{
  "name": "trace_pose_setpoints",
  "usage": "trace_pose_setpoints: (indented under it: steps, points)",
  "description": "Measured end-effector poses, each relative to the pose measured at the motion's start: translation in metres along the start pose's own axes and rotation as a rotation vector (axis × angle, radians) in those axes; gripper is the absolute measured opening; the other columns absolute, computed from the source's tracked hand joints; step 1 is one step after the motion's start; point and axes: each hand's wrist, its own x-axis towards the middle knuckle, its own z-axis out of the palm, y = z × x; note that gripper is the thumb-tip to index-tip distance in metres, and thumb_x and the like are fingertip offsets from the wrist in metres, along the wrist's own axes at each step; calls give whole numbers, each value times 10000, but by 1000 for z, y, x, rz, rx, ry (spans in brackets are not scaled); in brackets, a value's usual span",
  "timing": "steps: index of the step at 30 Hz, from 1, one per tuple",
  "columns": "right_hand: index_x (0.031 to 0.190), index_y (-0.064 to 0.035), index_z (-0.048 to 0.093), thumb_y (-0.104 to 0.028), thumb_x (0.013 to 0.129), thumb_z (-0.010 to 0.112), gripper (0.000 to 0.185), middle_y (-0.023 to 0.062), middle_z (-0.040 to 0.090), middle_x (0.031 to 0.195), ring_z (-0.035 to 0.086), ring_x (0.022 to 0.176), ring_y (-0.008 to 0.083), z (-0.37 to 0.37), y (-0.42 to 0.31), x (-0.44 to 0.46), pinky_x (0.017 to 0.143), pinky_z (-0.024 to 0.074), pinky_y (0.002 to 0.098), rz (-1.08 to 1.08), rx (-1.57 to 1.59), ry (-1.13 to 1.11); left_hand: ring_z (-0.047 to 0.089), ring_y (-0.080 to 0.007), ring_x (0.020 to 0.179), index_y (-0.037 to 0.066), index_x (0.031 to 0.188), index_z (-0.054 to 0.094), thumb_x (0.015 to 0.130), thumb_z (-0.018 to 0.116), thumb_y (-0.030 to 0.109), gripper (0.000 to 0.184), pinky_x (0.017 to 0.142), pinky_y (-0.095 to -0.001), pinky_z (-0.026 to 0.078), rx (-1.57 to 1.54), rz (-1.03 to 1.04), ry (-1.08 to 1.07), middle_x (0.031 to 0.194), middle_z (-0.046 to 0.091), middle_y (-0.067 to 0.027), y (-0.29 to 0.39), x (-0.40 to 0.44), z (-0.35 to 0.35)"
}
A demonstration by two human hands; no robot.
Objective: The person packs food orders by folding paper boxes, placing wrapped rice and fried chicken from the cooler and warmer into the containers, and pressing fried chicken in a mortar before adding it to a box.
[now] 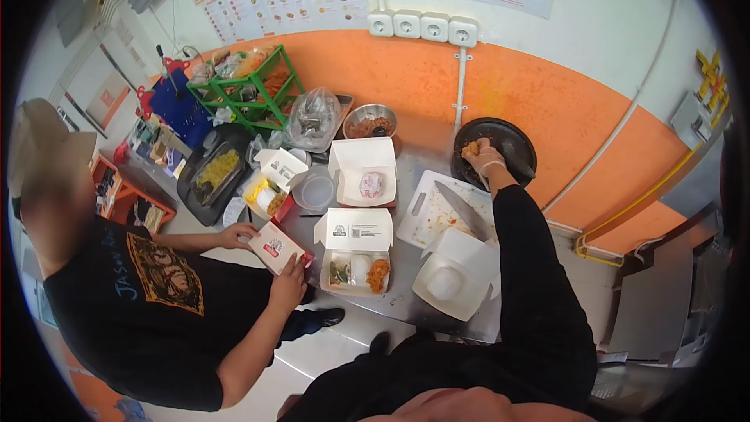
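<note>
My right hand (486, 159), in a clear glove, reaches into a black stone mortar (519, 137) at the back right, its fingers closed round an orange-brown piece of food (470, 149). A dark pestle lies beside the wrist in the mortar. My left hand does not show. Nearer to me, an open box (470, 266) holds a white mound of rice (444, 284). Behind it a knife (462, 209) lies on a white cutting board (414, 215) with food scraps. Left of these, another open box (369, 224) holds rice, greens and fried food.
A co-worker (148, 297) at the left holds a closed box (275, 247) in both hands. An open box with a wrapped item (372, 184), a metal bowl (370, 121), a plastic tub (315, 191) and a green rack (254, 90) stand farther back. Sockets line the wall.
</note>
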Motion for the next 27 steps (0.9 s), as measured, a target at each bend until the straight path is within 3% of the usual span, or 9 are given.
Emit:
trace_pose_setpoints:
  steps: [4,7,8,11,15,21,24,25,27]
  points:
    - [1340,-88,500,-474,886,518,596,203,579,1306,548,1231,332,-16,7,-8,1021,419,412,-54,66,-53,502,-381,1199,20,1027,649,889,534,141,216,1036,-444,413,568,202,541,1199,594,-150,-21,92,-94]
    - [1302,-16,538,-458,876,513,615,235,541,1340,521,1252,340,-48,16,-38,1033,403,402,-54,166,-13,452,-387,1280,-10,1194,609,875,562,145,358,1114,-433,340,1688,35,784,1323,542,-179,-45,107,-64]
    - [1305,-8,531,-459,877,517,621,240,535,1343,516,1253,339,-62,18,-56,1040,397,402,-57,179,-22,452,-387,1280,-10,1194,609,875,562,145,358,1114,-433,340,1686,77,829,1323,542,-179,-48,112,-61]
    - [1273,-20,559,-473,898,502,591,222,515,1357,509,1241,356,-94,8,-157,1014,413,419,-271,268,274,481,-370,1262,-25,1080,636,810,576,112,308,1113,-422,338,268,199,678,1217,587,-212,-31,101,-75]
    - [1323,-4,511,-379,976,533,511,170,558,1323,533,1232,295,-83,-19,-361,1044,412,388,-514,937,490,474,-420,1249,-30,943,634,746,626,125,251,1080,-472,372,80,215,533,1194,584,-223,-37,102,-89]
    - [1352,-23,495,-277,975,577,462,133,576,1316,532,1227,245,-27,-18,-681,1033,420,387,-610,938,125,475,-394,1256,-29,1113,608,809,597,175,367,1079,-428,378,262,256,412,1286,546,-208,-51,118,-95]
    - [1330,-25,519,-246,957,604,442,146,597,1279,557,1200,281,-3,3,-798,1008,441,410,-352,689,264,529,-343,1200,-10,1159,611,859,520,124,341,1026,-399,434,456,386,500,1284,557,-177,-52,124,-93]
    - [1293,-25,549,-229,941,628,415,156,627,1222,608,1120,314,7,11,-836,956,478,418,-209,568,440,534,-322,1200,30,1241,563,889,445,73,374,1000,-400,454,715,524,617,1327,528,-157,-96,201,-69]
    - [1192,-57,617,-198,916,634,311,139,678,1095,649,1003,297,25,22,-909,871,513,395,-16,458,1000,481,-298,1283,119,1425,367,922,408,84,505,1055,-384,414,889,268,371,1491,372,-139,-61,152,-98]
